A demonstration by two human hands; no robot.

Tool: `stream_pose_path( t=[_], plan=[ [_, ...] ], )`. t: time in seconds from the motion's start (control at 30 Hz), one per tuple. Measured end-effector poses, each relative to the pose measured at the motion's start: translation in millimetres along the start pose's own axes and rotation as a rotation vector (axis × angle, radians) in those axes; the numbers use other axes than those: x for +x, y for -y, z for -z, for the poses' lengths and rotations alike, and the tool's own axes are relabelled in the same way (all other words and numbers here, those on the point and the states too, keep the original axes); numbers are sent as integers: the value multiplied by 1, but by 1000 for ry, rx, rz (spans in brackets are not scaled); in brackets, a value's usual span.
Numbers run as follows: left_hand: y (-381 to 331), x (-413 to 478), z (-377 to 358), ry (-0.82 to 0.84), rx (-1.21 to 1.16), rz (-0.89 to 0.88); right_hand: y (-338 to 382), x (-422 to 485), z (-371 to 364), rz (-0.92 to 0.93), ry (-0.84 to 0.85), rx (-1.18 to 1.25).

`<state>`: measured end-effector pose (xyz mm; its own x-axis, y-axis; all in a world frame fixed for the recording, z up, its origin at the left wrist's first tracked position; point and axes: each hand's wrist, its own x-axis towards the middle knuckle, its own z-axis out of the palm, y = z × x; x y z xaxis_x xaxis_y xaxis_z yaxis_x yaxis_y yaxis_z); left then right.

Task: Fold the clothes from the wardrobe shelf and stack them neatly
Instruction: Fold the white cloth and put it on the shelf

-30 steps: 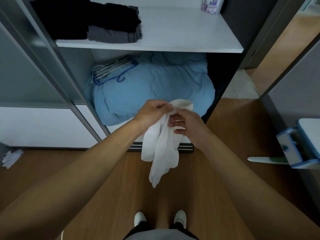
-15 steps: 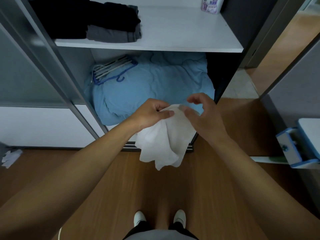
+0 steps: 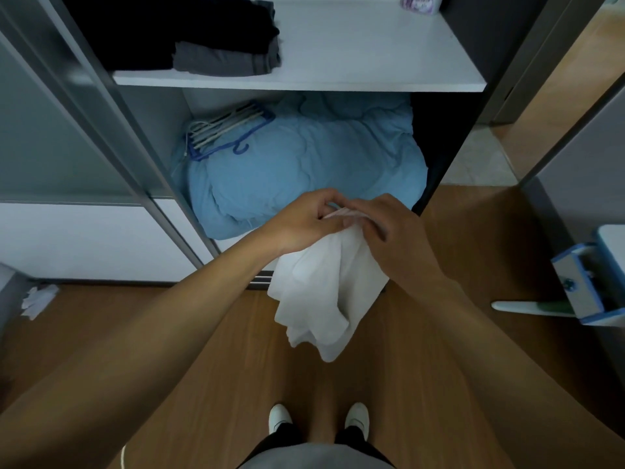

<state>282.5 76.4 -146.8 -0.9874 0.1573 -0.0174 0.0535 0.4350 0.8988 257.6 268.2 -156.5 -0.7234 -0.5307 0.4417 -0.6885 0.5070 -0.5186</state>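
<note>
Two hands on one piece: your left hand (image 3: 306, 225) and right hand (image 3: 389, 231) meet in front of the wardrobe's lower compartment, fingertips touching.

- Left: thumb and curled fingers pinch the top edge of the white garment (image 3: 321, 299).
- Right: fingers curl down over the same edge, just beside the left grip. Thumb is hidden behind the back of the hand, so you can't tell how it sits.
- Garment: hangs down from the two grips, bunched and loosely doubled over, lower end hanging free above the wood floor (image 3: 203, 333). Most of it sits below your right hand, between your forearms. Top edge is a thin strip showing between the fingers.

Around it:
- White shelf (image 3: 372, 55) above and beyond your hands, well apart from the garment. Folded dark clothes (image 3: 189, 35) sit at its left end, with a folded grey piece (image 3: 220, 60) at the front of them.
- Blue duvet (image 3: 321, 164) fills the compartment under the shelf, directly behind your hands; hangers (image 3: 223, 130) lie on its left side.
</note>
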Motion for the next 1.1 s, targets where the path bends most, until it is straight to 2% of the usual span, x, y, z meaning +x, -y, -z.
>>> stream_pose_path(
  t=[0.07, 0.17, 0.33, 0.47, 0.6, 0.7, 0.93, 1.1],
  plan=[
    [11, -6, -3, -76, 15, -12, 1, -1, 3, -9, 7, -22],
    [31, -19, -9, -206, 199, -89, 1, -2, 5, -38, 27, -29],
    [48, -31, -17, -138, 383, -119, 3, -3, -1, -122, 104, -94],
    [50, -33, -16, -98, 350, -48, 7, -3, -1, -206, 97, -43],
    [52, -38, -17, 69, 255, 4, 12, 2, 5, -296, 55, 39],
    [53, -35, -25, 145, 370, 69, 17, 6, 7, -351, 40, 55],
    [64, -23, -45, -26, 635, 122, 28, 17, 10, -322, 24, 7],
    [67, -21, -40, -142, 628, 47, 28, 23, 13, -294, 39, -33]
  ],
)
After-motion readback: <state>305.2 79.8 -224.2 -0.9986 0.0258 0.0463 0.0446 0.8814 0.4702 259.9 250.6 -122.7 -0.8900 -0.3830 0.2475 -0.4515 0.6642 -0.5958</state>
